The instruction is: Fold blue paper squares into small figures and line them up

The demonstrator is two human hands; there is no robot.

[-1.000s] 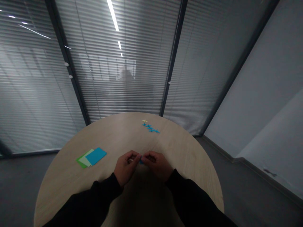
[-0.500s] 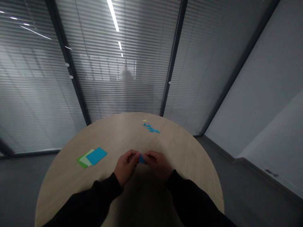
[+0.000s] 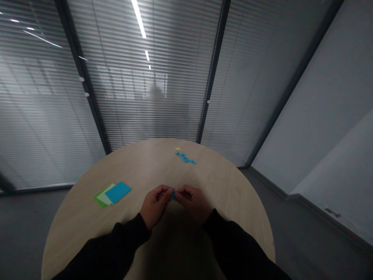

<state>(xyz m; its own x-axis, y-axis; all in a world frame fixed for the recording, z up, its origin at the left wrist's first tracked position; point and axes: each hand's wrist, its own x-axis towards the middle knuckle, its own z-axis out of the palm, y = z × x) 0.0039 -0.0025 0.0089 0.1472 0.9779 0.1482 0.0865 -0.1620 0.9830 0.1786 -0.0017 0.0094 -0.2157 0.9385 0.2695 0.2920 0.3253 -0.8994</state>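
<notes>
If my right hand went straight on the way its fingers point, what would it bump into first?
Your left hand, I think: the right hand points across at it, with the blue paper that both seem to pinch in between. Depth is hard to judge here.

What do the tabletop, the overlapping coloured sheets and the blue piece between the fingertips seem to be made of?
Tabletop: wood or wood-look laminate, matte, with pale grain. Coloured sheets: probably paper, matte; thin, flat, no glare. Blue piece: perhaps paper too, by its similar colour; mostly hidden, finish unclear.
</notes>
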